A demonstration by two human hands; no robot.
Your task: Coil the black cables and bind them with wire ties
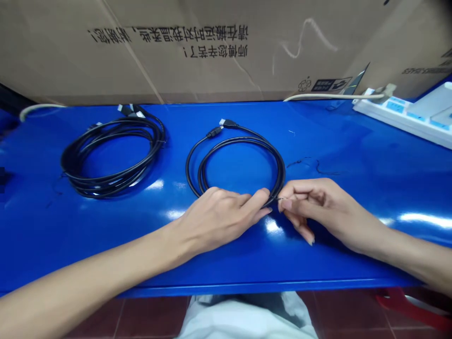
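Observation:
A black cable coiled into a ring lies at the middle of the blue table, its two plugs at the far side. My left hand rests over the ring's near edge, with its fingers pinched on the cable strands. My right hand meets it from the right, thumb and forefinger pinched on a thin tie at the same spot. A second, thicker bundle of black cable lies to the left, untouched.
Large cardboard boxes stand along the table's back edge. A white power strip with a pale cord sits at the back right. Short loose black ties lie right of the ring. Red floor tiles show below the table's front edge.

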